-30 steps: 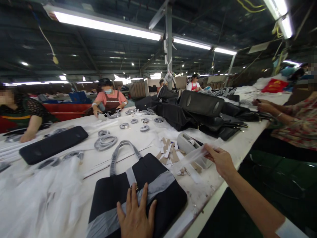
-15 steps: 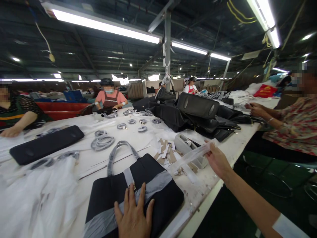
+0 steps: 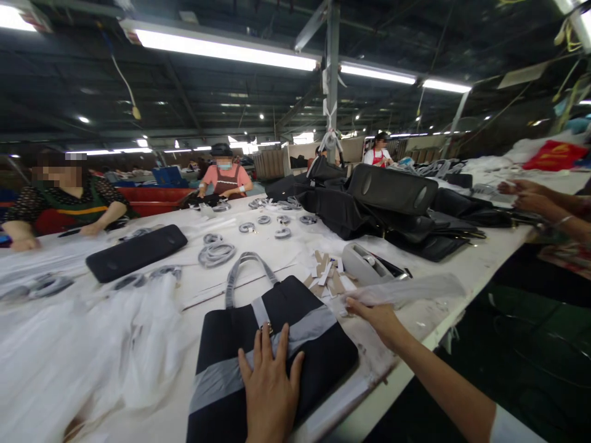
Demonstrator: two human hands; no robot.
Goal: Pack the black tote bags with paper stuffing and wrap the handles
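Black handbag point(image 3: 325, 357): one, lying flat on worktop point(image 3: 290, 255), toward 6 o'clock. Left hand point(image 3: 272, 387): laid on bag, fingers spread, gripping nothing; sideways pressure could ruck grey wrap point(image 3: 217, 383). Clear plastic strip point(image 3: 415, 290): at bag's 2 o'clock, pinched in right hand point(image 3: 376, 320); loose end could snag on grey holder point(image 3: 360, 264). Card pieces point(image 3: 327, 277): bag's 1 o'clock; a low sweep could scatter them.
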